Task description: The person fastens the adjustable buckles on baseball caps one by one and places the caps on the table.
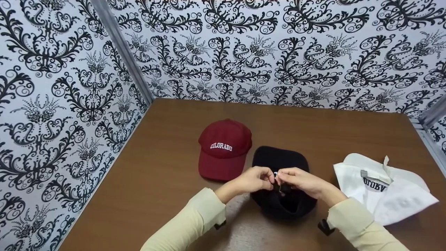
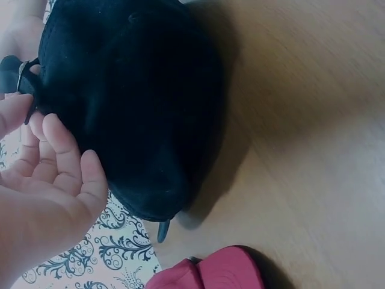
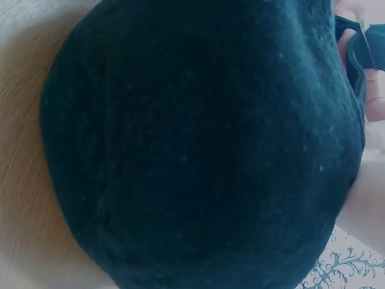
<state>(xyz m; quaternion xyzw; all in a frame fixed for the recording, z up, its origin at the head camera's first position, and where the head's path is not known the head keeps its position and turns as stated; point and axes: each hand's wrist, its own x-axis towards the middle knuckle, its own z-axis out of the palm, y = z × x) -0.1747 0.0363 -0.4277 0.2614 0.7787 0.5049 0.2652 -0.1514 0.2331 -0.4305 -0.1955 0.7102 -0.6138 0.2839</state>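
A black cap [image 1: 280,158] lies on the table with its opening up and its brim pointing away from me. Both hands meet over its back edge. My left hand [image 1: 256,179] pinches the cap's back strap [image 2: 30,108] between thumb and fingertips, its other fingers curved beside the crown. From the other side, my right hand [image 1: 305,180] pinches the same strap close to a thin metal buckle [image 2: 21,75]. In the right wrist view the dark crown [image 3: 198,144] fills most of the picture and hides much of the right hand.
To the left of the black cap sits a red cap [image 1: 224,150] lettered COLORADO, brim toward me. On the right a white cap [image 1: 400,198] lies upturned, its strap loose. The brown table [image 1: 156,174] meets patterned walls [image 1: 244,52] at the back and left.
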